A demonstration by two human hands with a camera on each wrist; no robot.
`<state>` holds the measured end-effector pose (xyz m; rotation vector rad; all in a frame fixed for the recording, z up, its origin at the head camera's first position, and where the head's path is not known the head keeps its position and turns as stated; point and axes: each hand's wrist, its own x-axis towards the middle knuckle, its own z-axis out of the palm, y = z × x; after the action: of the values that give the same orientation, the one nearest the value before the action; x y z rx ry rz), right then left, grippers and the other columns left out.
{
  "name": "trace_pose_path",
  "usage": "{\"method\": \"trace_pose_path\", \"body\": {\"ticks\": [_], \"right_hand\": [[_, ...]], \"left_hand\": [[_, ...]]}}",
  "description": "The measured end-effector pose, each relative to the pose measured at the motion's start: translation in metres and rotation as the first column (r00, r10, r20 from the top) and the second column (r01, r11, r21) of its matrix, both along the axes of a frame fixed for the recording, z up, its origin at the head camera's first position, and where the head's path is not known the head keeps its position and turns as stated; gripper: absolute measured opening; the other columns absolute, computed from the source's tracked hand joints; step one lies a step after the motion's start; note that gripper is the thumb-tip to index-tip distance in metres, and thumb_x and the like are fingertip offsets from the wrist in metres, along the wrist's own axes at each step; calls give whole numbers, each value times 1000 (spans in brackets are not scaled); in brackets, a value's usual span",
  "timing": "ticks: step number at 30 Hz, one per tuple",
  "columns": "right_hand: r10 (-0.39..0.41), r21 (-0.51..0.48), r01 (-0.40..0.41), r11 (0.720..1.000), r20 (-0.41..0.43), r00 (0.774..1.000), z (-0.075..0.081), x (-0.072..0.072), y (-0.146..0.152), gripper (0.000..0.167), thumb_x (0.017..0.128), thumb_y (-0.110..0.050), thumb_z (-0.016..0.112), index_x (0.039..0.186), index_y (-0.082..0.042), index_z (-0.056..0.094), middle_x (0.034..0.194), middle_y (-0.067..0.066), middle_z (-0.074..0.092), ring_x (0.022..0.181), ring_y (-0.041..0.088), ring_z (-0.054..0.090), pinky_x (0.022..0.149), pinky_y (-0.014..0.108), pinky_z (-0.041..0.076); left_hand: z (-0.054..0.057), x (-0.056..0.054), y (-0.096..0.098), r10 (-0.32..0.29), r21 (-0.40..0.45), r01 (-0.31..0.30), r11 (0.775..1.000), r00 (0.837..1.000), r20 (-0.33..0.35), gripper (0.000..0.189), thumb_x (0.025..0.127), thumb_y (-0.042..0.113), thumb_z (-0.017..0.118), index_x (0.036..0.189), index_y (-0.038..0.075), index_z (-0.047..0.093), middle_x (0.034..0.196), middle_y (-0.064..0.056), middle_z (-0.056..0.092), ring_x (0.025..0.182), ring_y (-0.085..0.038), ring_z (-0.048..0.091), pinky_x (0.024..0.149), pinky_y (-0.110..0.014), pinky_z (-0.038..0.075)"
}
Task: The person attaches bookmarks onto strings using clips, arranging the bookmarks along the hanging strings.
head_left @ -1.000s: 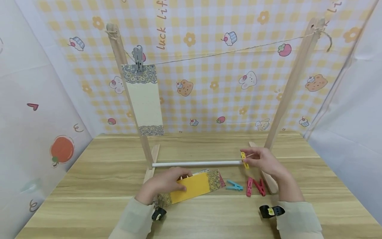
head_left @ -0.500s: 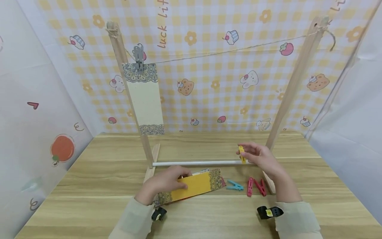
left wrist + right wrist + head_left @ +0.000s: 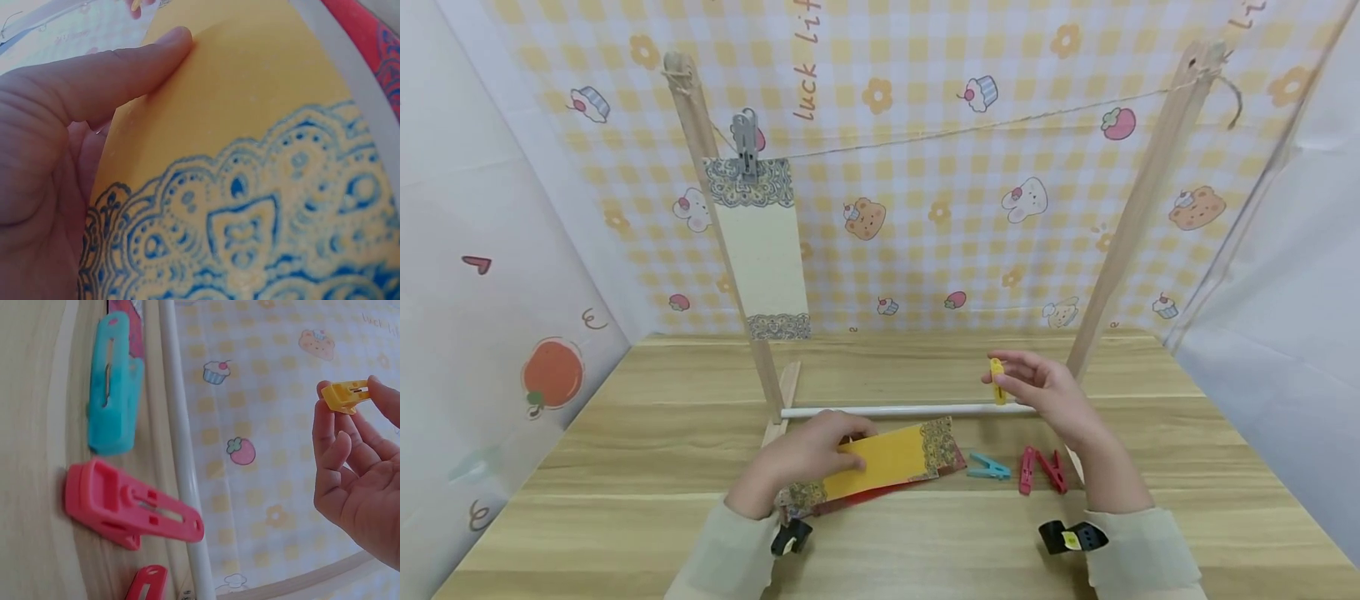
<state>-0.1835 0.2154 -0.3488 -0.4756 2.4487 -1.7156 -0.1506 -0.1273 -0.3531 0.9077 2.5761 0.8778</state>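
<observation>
My left hand (image 3: pixel 808 454) pinches a yellow paper card (image 3: pixel 887 458) with patterned borders, thumb on its face and fingers behind. In the left wrist view the thumb lies across the plain yellow part, above the blue lace-like border. Under the yellow card shows a red card (image 3: pixel 868 497), its edge also seen in the left wrist view. My right hand (image 3: pixel 1048 396) holds a small yellow clothespin (image 3: pixel 997 382) between thumb and fingertips, raised above the table in front of the white rod (image 3: pixel 895 411). The right wrist view shows the yellow clothespin (image 3: pixel 347 395) pinched at its ends.
A blue clothespin (image 3: pixel 989 467) and two red clothespins (image 3: pixel 1027 470) lie right of the cards. Behind, a twine line (image 3: pixel 955 134) runs between two wooden posts (image 3: pixel 1142 208). A cream card (image 3: pixel 765 258) hangs from it at left by a grey clip (image 3: pixel 747 143).
The right hand has moved left and upward with the yellow clothespin. The left hand has lifted the yellow card slightly, and more of the red card beneath shows.
</observation>
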Motion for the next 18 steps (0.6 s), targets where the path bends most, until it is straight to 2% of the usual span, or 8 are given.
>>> {"method": "trace_pose_path", "body": {"ticks": [5, 10, 15, 18], "right_hand": [[31, -67, -32, 997, -12, 999, 7, 3, -5, 48, 101, -22, 59, 143, -3, 48, 109, -12, 73, 104, 1, 65, 91, 16, 48], [27, -82, -29, 996, -19, 999, 16, 9, -11, 48, 100, -21, 61, 143, -3, 48, 109, -13, 72, 103, 2, 65, 91, 16, 47], [0, -94, -3, 996, -30, 1000, 22, 15, -17, 47, 99, -21, 63, 141, -4, 51, 108, -14, 72, 102, 5, 66, 91, 16, 49], [9, -113, -12, 993, -28, 1000, 24, 16, -22, 46, 98, -20, 64, 140, -4, 52, 109, -13, 72, 102, 6, 67, 91, 16, 51]], "left_hand": [[6, 1, -2, 20, 15, -20, 1000, 1000, -7, 12, 90, 11, 72, 100, 17, 68, 83, 11, 59, 76, -10, 48, 69, -26, 44], [10, 1, -4, 48, 33, -48, 998, 999, -20, 11, 91, 10, 71, 100, 16, 68, 86, 9, 61, 78, -12, 50, 70, -27, 45], [14, 2, -11, 75, 45, -72, 996, 995, -65, 11, 91, 10, 70, 102, 14, 69, 90, 6, 65, 80, -12, 53, 73, -28, 48], [16, 3, -19, 108, 68, -102, 993, 988, -106, 14, 91, 9, 70, 104, 13, 69, 97, 4, 70, 87, -13, 60, 80, -32, 53]]}}
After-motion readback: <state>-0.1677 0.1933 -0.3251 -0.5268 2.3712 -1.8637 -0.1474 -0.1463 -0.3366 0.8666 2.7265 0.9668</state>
